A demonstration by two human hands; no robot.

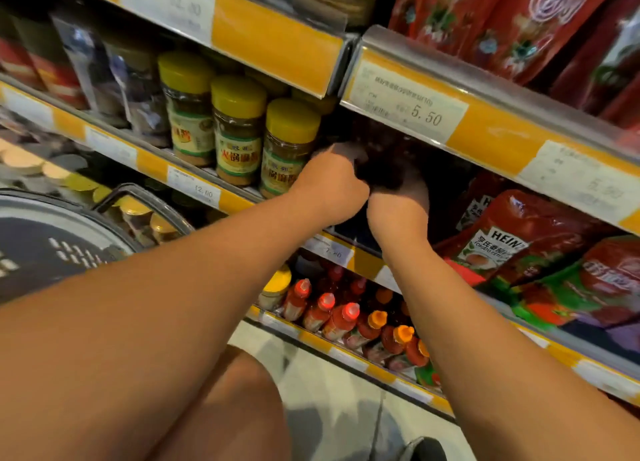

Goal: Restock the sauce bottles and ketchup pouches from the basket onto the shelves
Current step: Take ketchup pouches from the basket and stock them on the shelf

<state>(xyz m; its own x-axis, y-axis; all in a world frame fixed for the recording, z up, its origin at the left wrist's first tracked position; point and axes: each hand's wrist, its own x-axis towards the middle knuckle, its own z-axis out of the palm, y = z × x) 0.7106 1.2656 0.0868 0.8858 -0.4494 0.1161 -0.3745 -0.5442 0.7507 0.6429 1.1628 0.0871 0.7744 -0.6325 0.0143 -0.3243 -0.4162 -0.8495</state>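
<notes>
ketchup pouch (377, 169), dark, gripped between left hand (329, 183) and right hand (398, 207).

**Warm light, dark shelf recess, soft edges**

Warm overhead store light, fairly bright on forearms and the yellow-capped jars (239, 128). Recess under the 5.50 price tag (408, 105) is deep shadow; left hand (329, 183) and right hand (398, 207) go dim there, fingers unreadable. Glare on the ketchup pouches (526, 232) and the metal shelf rail (485, 76). Wide-angle bending tilts shelves. Left edge and far-right tags blurred; mild motion softness overall.
</notes>
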